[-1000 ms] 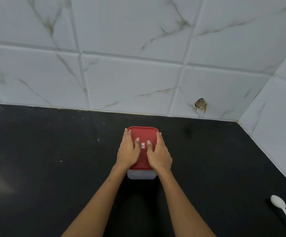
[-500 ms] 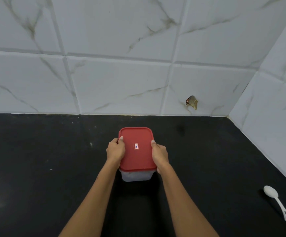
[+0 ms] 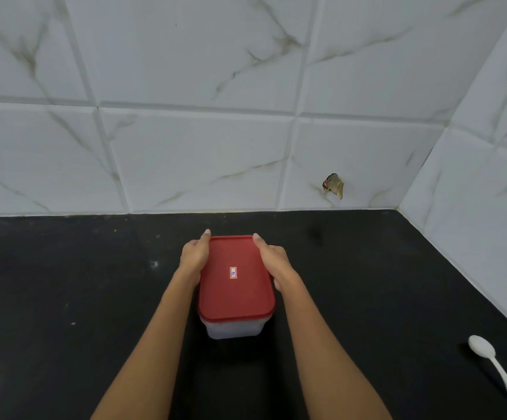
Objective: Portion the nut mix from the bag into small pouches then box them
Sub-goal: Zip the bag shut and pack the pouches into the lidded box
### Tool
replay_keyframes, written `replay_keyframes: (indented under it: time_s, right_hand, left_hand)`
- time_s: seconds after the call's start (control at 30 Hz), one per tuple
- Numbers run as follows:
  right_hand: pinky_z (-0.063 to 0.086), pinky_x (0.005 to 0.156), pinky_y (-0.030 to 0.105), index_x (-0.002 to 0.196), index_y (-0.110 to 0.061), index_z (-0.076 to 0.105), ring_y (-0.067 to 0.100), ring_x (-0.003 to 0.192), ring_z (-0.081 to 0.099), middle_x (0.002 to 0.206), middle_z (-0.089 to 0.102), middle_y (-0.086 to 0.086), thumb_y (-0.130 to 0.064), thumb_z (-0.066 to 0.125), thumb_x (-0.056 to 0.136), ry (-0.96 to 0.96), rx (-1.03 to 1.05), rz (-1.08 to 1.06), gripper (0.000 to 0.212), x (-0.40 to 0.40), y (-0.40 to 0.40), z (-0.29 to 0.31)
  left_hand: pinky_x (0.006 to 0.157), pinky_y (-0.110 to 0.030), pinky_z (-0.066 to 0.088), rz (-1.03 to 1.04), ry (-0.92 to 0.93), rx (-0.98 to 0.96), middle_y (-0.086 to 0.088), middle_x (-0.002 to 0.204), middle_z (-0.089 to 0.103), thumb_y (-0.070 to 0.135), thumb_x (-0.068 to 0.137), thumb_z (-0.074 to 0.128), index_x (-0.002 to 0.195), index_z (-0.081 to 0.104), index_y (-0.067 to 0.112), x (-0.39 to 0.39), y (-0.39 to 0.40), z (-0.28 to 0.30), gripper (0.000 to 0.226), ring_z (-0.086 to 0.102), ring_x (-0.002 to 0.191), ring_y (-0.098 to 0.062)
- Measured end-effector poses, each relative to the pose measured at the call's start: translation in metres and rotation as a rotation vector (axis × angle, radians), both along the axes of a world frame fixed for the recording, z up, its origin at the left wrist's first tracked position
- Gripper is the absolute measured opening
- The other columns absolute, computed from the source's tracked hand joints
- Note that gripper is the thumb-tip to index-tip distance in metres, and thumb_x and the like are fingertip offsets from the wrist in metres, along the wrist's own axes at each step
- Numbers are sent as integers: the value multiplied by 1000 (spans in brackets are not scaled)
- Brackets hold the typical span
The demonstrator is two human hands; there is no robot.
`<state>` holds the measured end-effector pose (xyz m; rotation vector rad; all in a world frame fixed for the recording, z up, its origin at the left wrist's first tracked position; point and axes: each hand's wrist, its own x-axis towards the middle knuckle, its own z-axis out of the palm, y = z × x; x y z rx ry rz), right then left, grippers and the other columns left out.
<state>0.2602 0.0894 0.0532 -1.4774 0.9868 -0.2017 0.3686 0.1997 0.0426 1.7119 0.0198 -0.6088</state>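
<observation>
Head view: both hands grip the red-lidded box, long axis toward the wall.

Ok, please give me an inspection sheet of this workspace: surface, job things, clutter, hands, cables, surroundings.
Surface: black countertop, a few pale specks.
Job's things: box closed with red lid, small sticker on top; contents hidden; no bag or pouches seen.
Clutter: white spoon at right, lying apart.
Hands: left hand and right hand each have a grip on one side of the box.
Cables: nothing seen.
Surroundings: marbled white wall tiles; chipped hole in one tile.
</observation>
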Motion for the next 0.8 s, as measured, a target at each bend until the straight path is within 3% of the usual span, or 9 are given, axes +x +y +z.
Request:
replay_keyframes:
  time_s: [0.1, 0.27, 0.37, 0.47, 0.6, 0.7, 0.8]
  right_hand:
    - [48, 82, 34, 75, -11, 53, 20, 82, 58, 89, 60, 8, -57, 44, 91, 23, -38, 2, 50, 13, -4, -2]
    - [46, 83, 35, 103, -6, 64, 19, 86, 57, 94, 61, 5, -44, 40, 98, 111, -67, -50, 45, 19, -6, -7]
    - [44, 78, 33, 88, -11, 63, 17, 81, 54, 87, 57, 2, -41, 44, 97, 95, -22, -105, 36, 21, -8, -8]
    - [42, 72, 31, 73, -13, 56, 16, 75, 53, 84, 57, 2, -41, 44, 96, 98, -52, -130, 38, 20, -5, -7]
    - [50, 88, 36, 97, -7, 63, 24, 95, 62, 104, 66, 9, -48, 43, 96, 62, 11, -53, 46, 12, 1, 0]
    - [50, 93, 37, 105, -17, 59, 23, 102, 63, 107, 66, 6, -55, 40, 95, -13, 116, 36, 44, -2, 1, 5]
    - [47, 99, 38, 129, -18, 51, 19, 113, 58, 127, 59, 3, -66, 42, 87, -58, 54, 39, 64, -16, 4, -7]
  left_hand:
    - [86, -38, 47, -18, 33, 2, -7, 81, 52, 42, 100, 40, 71, 46, 15, 6, -5, 4, 41, 54, 83, -24]
    - [78, -36, 50, -29, -14, 2, -6, 83, 60, 33, 101, 44, 76, 56, 16, 6, -6, -5, 32, 58, 80, -23]
    - [93, -43, 51, -24, -69, 12, -9, 99, 65, 31, 100, 45, 86, 66, 22, 8, -5, -6, 26, 62, 101, -29]
    - [95, -44, 50, -22, -61, 27, -11, 108, 67, 31, 100, 45, 86, 67, 25, 6, -4, -3, 27, 61, 104, -29]
    - [81, -40, 54, -23, 58, -73, -10, 101, 66, 35, 100, 46, 110, 65, 14, -2, 3, 5, 30, 63, 87, -23]
    - [66, -34, 53, -32, 163, -118, -10, 89, 66, 52, 98, 39, 108, 61, 9, -14, 15, 5, 49, 64, 75, -22]
    - [73, -38, 55, -15, 216, -183, -15, 95, 70, 61, 95, 35, 111, 64, 8, -30, 29, -10, 63, 68, 82, -27]
